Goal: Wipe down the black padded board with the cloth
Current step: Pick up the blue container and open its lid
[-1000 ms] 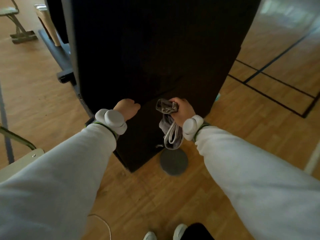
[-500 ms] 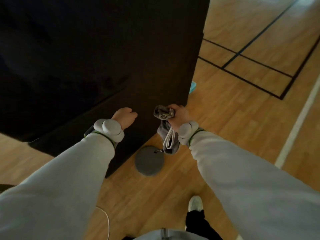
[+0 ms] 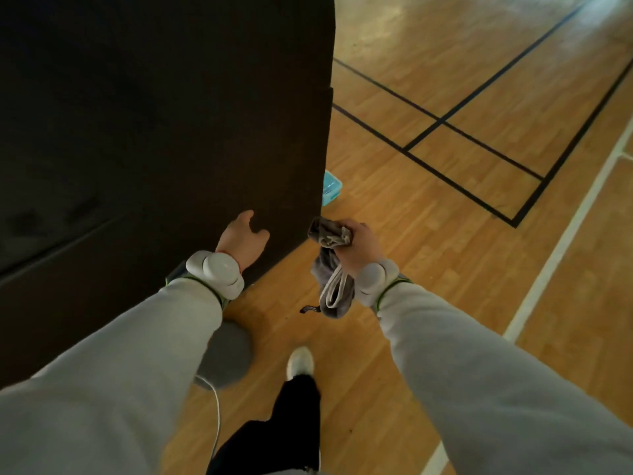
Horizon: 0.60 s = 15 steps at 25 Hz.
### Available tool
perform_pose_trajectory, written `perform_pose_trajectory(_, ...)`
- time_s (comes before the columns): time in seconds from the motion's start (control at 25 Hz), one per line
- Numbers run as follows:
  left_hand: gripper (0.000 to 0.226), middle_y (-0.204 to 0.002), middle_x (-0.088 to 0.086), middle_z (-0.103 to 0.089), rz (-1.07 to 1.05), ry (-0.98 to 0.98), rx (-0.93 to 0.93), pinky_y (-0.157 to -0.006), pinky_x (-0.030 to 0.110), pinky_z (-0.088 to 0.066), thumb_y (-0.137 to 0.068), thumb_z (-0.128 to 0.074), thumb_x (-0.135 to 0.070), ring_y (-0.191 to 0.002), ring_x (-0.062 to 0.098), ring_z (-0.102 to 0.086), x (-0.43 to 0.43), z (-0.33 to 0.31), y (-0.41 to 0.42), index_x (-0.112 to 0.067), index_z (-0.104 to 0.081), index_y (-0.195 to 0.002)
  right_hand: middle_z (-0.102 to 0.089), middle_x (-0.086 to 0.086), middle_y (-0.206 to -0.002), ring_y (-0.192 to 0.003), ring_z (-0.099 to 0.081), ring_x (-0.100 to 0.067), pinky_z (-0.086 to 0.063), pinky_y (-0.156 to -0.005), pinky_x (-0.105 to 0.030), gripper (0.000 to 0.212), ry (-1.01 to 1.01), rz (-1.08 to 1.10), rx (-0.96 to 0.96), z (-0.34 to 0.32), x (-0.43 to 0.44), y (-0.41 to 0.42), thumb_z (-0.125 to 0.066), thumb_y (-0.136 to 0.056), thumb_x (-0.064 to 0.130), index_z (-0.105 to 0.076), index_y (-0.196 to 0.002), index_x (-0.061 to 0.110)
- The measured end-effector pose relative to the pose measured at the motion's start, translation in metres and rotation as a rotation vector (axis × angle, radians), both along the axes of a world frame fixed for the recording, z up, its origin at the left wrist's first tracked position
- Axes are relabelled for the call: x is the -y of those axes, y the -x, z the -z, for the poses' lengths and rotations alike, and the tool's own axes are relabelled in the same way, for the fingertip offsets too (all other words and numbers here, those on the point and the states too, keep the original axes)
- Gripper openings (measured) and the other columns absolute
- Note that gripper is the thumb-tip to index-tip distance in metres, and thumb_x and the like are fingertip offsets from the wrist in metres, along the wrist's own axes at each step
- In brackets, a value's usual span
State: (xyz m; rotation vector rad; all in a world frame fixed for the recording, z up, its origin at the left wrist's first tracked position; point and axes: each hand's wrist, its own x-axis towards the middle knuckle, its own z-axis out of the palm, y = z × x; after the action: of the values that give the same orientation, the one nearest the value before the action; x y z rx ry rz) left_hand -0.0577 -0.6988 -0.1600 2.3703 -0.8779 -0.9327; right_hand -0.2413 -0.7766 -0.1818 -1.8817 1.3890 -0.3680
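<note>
Left hand (image 3: pixel 241 240): laid low against black padded board (image 3: pixel 171 132), finger curl unreadable.
Right hand (image 3: pixel 359 248): gripped bunched grey cloth (image 3: pixel 330 269), just beside board's edge.

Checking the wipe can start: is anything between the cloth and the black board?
Nothing visible. The cloth, gripped in the right hand, hangs just beside the right edge of the black padded board; the left hand sits further left.

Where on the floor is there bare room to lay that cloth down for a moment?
Bare wood floor lies right of the right hand holding the cloth, out to the black court lines. Crowded around the corner of the black padded board: grey disc, white shoe, teal box.
</note>
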Motion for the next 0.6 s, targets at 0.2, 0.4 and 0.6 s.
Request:
perform_pose_trajectory(0.2,0.056,-0.136,0.008,-0.043,0.019,-0.015,-0.014,-0.087,0.038,-0.049,-0.093,-0.048,-0.024,-0.112,0.026,-0.053,0.113,0.024,0.02,-0.022,-0.027,-0.145,-0.051,-0.006,-0.108,-0.095,-0.052,-0.021,-0.033,-0.08,-0.017,0.036,0.009,-0.005,-0.003,0.014,0.113,0.014,-0.053,-0.084,0.002,-0.059,-0.117,0.015)
perform_pose_trajectory(0.4,0.055,-0.138,0.008,-0.043,0.053,-0.039,-0.064,-0.097,0.041,-0.044,-0.095,-0.047,-0.024,-0.117,0.025,-0.05,0.234,0.017,0.032,-0.02,-0.026,-0.145,-0.063,-0.008,-0.102,-0.091,-0.059,-0.022,-0.038,-0.074,-0.023,0.03,0.004,-0.079,-0.002,0.011,0.237,0.02,-0.057,-0.081,0.001,-0.064,-0.107,0.014)
perform_pose_trajectory(0.6,0.054,-0.145,0.007,-0.037,0.01,-0.056,-0.076,-0.103,0.039,-0.038,-0.095,-0.048,-0.024,-0.13,0.024,-0.039,0.343,0.009,0.046,-0.019,-0.027,-0.145,-0.062,-0.006,-0.088,-0.08,-0.057,-0.02,-0.038,-0.065,-0.019,0.029,-0.001,-0.072,0.068,0.001,0.356,0.029,-0.057,-0.078,-0.007,-0.066,-0.103,0.005)
